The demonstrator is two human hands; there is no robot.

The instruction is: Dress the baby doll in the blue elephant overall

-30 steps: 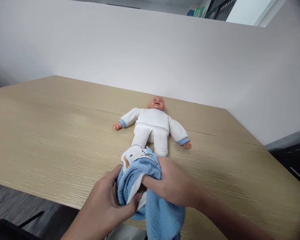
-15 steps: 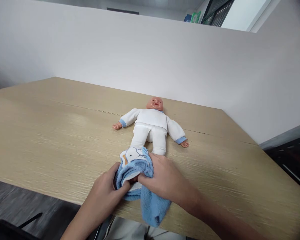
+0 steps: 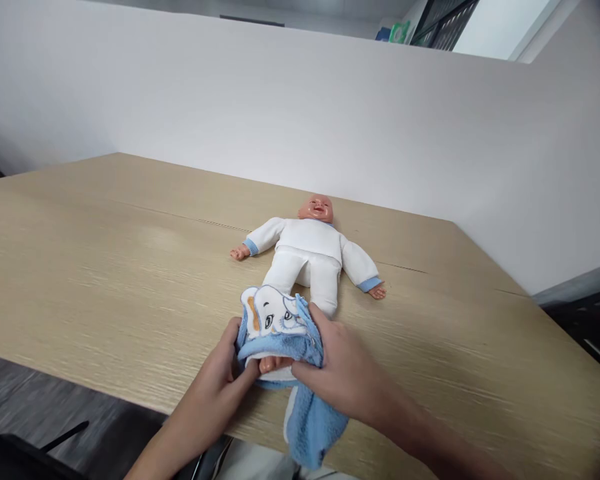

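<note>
A baby doll (image 3: 307,257) in a white suit with blue cuffs lies on its back on the table, head away from me and arms spread. Around its lower leg on the left is a blue fleece doll garment (image 3: 280,340) with a white animal face on it. A bare doll foot (image 3: 270,364) shows in the garment's opening. My left hand (image 3: 223,367) grips the opening's left edge, thumb inside. On the right edge, my right hand (image 3: 343,360) pinches the fabric near the doll's other leg. A tube-like part of the garment hangs over the table's front edge.
The wooden table (image 3: 130,267) meets a white partition wall (image 3: 280,113) at the back. A black object (image 3: 590,327) stands beyond the right edge. Below the front edge are grey floor (image 3: 10,387) and my light-coloured lap (image 3: 265,460).
The garment's bunched fabric has been spread, so more of the animal face shows. The doll's foot has come into clearer view in the opening. Both hands keep their grip.
</note>
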